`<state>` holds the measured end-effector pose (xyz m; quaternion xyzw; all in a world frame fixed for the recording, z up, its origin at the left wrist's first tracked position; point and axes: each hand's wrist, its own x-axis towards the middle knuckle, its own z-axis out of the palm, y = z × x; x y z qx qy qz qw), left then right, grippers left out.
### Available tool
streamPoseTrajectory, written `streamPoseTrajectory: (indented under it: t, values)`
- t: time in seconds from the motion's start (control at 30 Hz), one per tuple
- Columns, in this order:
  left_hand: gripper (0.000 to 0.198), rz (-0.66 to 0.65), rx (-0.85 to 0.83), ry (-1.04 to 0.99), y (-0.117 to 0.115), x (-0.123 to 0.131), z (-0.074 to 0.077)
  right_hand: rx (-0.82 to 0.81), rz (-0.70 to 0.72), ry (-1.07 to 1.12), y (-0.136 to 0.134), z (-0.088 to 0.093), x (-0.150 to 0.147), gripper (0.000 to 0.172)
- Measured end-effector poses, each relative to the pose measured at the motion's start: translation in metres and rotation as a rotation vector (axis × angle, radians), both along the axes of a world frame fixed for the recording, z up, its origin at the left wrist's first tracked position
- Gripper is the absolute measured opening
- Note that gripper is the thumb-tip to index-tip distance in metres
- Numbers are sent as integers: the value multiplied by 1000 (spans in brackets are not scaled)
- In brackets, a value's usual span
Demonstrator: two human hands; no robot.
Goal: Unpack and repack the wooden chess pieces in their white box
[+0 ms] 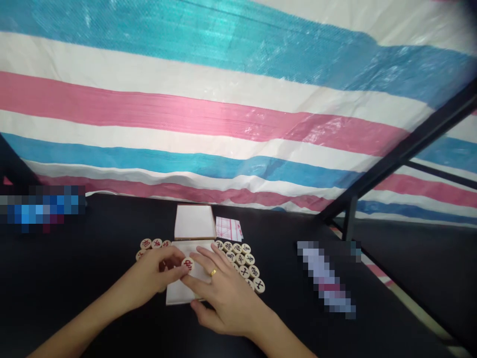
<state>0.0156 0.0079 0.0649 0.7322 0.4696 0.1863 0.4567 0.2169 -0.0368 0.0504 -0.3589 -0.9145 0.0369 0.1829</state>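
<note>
My left hand (156, 271) is closed, pinching a round Chinese chess piece (187, 264) with a red character between thumb and fingers. It hovers over the white inside of an open box (179, 294). Beside it, my right hand (223, 288) lies spread over the box's right part, fingers apart, a gold ring on one finger. Its fingertips come close to the held piece; whether they touch is unclear. Red-character pieces (157, 243) lie left of the box, partly covered by my left hand. Black-character pieces (240, 259) sit in rows to the right, partly behind my right hand.
The box's other half (194, 221) lies behind, its white inside facing up. A folded paper sheet with red lines (228, 228) is next to it. All rests on a black table (122, 328). A striped tarp (208, 119) and black metal bars (402, 154) stand behind; blurred-out items lie at both sides.
</note>
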Motion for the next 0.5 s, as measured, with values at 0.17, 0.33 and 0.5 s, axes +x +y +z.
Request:
streamPoseTrajectory:
  t: [0.17, 0.33, 0.5]
  values:
    - [31, 5, 22, 22, 18, -33, 11, 42, -28, 39, 7, -4, 8, 38]
    - [36, 225, 194, 284, 41, -92, 27, 30, -235, 131, 21, -7, 24, 25]
    - [36, 227, 268, 448, 45, -108, 16, -59, -176, 158, 22, -6, 26, 16]
